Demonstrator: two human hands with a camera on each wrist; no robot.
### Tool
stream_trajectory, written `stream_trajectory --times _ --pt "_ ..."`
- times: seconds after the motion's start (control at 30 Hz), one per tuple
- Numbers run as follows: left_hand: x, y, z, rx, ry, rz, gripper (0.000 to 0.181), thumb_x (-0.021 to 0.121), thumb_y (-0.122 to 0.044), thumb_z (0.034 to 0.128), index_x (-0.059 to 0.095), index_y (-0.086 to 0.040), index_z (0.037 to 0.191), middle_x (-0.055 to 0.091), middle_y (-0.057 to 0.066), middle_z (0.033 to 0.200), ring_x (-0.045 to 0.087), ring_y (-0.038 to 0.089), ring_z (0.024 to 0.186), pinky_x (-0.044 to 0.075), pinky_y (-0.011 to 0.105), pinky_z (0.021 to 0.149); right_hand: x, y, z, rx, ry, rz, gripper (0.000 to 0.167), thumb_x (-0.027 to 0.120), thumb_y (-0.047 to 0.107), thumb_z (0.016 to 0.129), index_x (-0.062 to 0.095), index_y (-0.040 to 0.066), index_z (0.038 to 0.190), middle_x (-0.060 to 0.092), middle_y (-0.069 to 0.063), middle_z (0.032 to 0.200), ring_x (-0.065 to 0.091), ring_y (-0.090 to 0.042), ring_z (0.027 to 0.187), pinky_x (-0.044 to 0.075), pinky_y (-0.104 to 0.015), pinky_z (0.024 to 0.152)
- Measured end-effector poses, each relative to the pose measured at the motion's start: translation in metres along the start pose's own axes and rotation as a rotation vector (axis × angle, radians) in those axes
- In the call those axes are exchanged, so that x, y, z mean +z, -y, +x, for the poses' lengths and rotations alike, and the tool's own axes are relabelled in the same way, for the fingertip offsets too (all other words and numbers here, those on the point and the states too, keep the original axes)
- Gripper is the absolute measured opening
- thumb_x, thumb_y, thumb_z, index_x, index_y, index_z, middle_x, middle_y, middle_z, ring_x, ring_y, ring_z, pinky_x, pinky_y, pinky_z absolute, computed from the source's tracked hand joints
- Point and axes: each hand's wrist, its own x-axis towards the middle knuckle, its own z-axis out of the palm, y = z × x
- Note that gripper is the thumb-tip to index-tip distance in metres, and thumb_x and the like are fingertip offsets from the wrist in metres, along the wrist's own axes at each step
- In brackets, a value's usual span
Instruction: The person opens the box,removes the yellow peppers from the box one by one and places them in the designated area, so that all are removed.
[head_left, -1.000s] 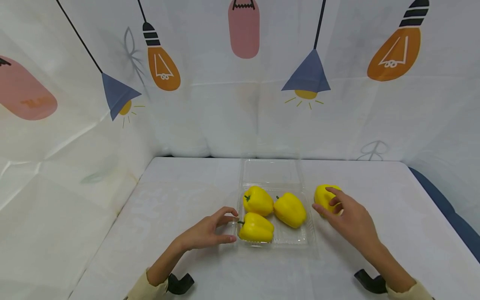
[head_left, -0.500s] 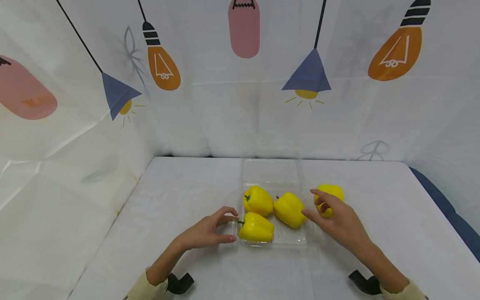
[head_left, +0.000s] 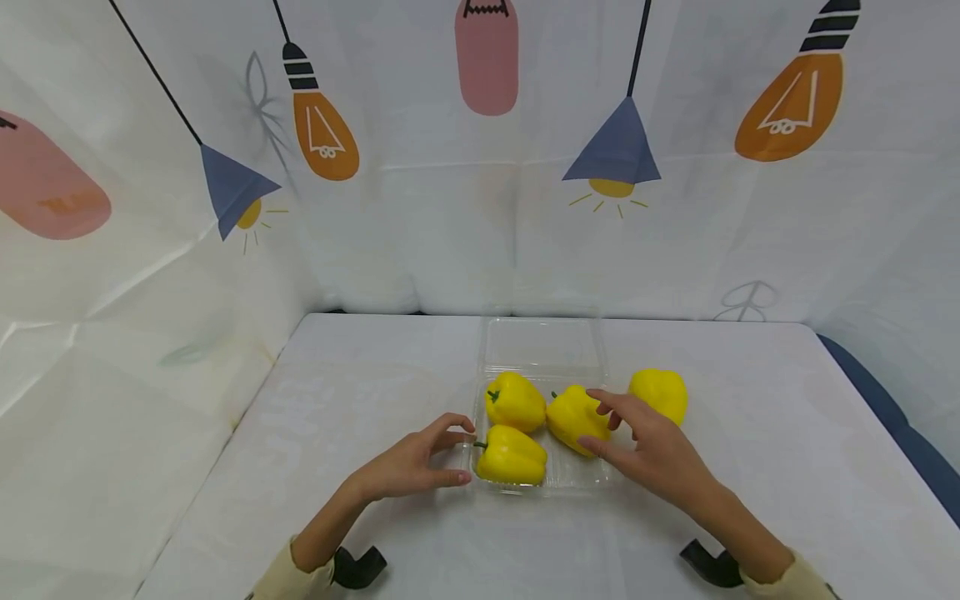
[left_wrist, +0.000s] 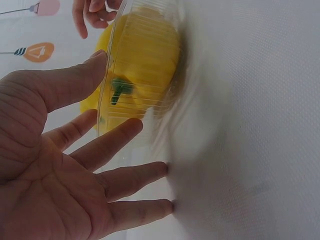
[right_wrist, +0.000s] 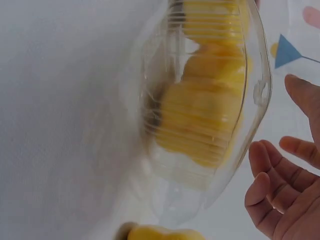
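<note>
1. Since the earlier frames, the right hand point(head_left: 648, 442) has slid left, from the loose, lumpy yellow bell pepper point(head_left: 660, 393) to the see-through plastic box point(head_left: 573, 478). The left hand point(head_left: 408, 464) and all the peppers stay put.
2. Its fingers are a bit bent and spread from the thumb, so the right grip is wide. It holds nothing that I can see. It hides part of the right-side yellow pepper point(head_left: 570, 417), but I cannot tell if they touch.
3. At the box's left edge, below the middle of the frame, the left grip is wide too. I cannot tell for sure if it touches the plastic.
4. Inside the box are three peppers: the right-side one, the back-left yellow pepper point(head_left: 517, 403) and the front-left yellow pepper point(head_left: 512, 457).
5. Only the loose pepper sits outside, on the white tabletop point(head_left: 375, 358), right of the middle.
6. Most of the work looks done to me: three in, one left out. The clear plastic lid point(head_left: 542, 342) lies open behind them.
</note>
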Motion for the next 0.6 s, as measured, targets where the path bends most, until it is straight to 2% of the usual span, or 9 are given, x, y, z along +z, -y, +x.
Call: stream_trajectory --times 0.1,0.43,0.53,0.6 --pt "0.000 0.001 0.000 0.000 -0.001 0.002 0.057 0.073 -0.030 0.0914 0.040 -0.022 0.137 0.056 0.000 0.140 0.046 0.026 0.134 0.033 0.062 0.105 0.004 0.002 0.001 -0.042 -0.002 0.013 0.065 0.086 0.029 0.077 0.058 0.014 0.134 0.064 0.006 0.109 0.054 -0.008 0.084 0.045 -0.023 0.061" --pt "-0.001 0.001 -0.001 -0.002 -0.002 0.006 0.056 0.073 -0.031 0.0913 0.040 -0.023 0.136 0.056 -0.002 0.140 0.045 0.025 0.135 0.034 0.062 0.105 0.013 0.012 0.005 -0.108 0.027 0.044 0.063 0.084 0.035 0.079 0.059 0.015 0.133 0.062 0.008 0.099 0.054 -0.009 0.083 0.048 -0.023 0.060" --pt "0.000 0.002 0.000 -0.001 -0.001 0.002 0.056 0.073 -0.031 0.0914 0.040 -0.023 0.136 0.056 -0.001 0.140 0.045 0.025 0.134 0.034 0.062 0.105 0.017 0.016 0.006 -0.118 0.044 0.065 0.062 0.084 0.036 0.079 0.060 0.014 0.132 0.062 0.008 0.098 0.054 -0.009 0.083 0.051 -0.025 0.064" --pt "0.000 0.002 0.000 0.000 0.000 0.001 0.056 0.072 -0.031 0.0915 0.040 -0.023 0.137 0.056 -0.001 0.140 0.046 0.025 0.134 0.034 0.062 0.105 0.020 0.019 0.006 -0.123 0.059 0.083 0.061 0.084 0.035 0.080 0.060 0.015 0.132 0.064 0.006 0.103 0.056 -0.009 0.086 0.053 -0.025 0.069"
